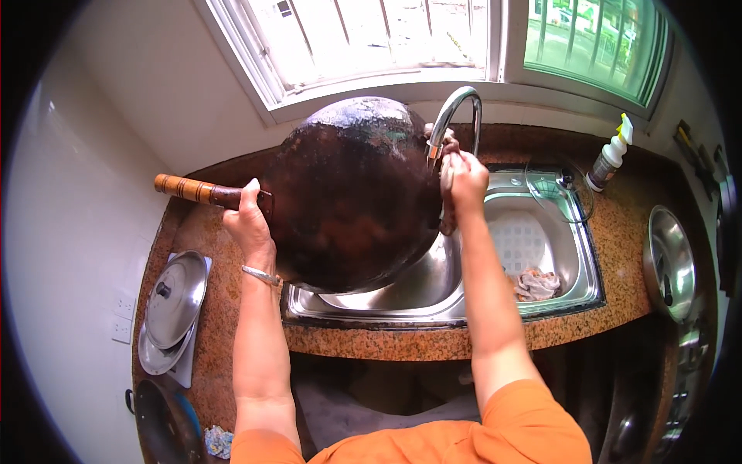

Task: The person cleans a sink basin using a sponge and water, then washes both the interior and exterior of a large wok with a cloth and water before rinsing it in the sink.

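Observation:
A large blackened wok (353, 203) is tilted over the left basin of a steel double sink (446, 272), its dark outer side facing me. My left hand (250, 219) grips the wok where its turned wooden handle (185, 188) joins the metal. At the wok's right edge, my right hand (468, 177) holds a wet brownish cloth (447, 200) against it. The chrome tap (464, 98) arches beside that hand, its spout close to the wok. Whether water runs from it is hard to tell.
A crumpled rag (538, 284) lies in the right basin. Near the sink's back corner are a glass lid (559, 191) and a spray bottle (607, 159). Metal lids (177, 296) and a dark pan (165, 426) stand left; a steel bowl (672, 264) stands right.

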{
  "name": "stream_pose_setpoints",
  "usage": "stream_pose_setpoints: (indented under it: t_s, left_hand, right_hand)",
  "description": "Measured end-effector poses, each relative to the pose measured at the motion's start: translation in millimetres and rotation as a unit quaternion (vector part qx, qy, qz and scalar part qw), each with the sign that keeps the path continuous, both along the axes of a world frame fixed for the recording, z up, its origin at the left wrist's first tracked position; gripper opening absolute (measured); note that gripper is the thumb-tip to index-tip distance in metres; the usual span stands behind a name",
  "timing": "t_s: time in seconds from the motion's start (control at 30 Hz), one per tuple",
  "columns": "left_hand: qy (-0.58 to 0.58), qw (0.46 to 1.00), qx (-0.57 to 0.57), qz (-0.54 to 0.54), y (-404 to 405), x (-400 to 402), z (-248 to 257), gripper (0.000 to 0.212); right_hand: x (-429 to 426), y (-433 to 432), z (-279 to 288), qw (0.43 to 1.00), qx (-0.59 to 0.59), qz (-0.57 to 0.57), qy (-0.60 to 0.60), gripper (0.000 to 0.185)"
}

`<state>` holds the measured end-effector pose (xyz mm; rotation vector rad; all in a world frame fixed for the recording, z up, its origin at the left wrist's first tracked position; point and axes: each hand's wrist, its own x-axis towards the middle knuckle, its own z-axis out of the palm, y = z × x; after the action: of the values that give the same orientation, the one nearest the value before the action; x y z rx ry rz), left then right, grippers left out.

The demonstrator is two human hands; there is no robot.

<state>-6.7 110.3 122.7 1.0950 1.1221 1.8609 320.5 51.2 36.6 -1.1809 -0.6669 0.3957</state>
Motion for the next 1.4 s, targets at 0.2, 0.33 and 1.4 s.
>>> stream_pose_setpoints:
  t_s: [0.2,0.33,1.4]
  left_hand:
    - [-0.007,1.000,-0.005,0.014,0.6,-8.6,4.5,0.020]
    - [-0.028,0.999,-0.005,-0.016,10.0,2.5,-3.9,0.019]
    - [0.106,0.992,0.056,-0.033,-30.9,-6.9,-0.1,0.014]
  right_hand:
    - [8.3,80.6,71.4,0.929,0.085,0.032,-0.359,0.015]
    - [67.9,124.5,19.1,0.968,-0.050,0.076,-0.233,0.019]
    - [-27.3,-51.3,-2.9,0.947,0.076,-0.108,-0.294,0.018]
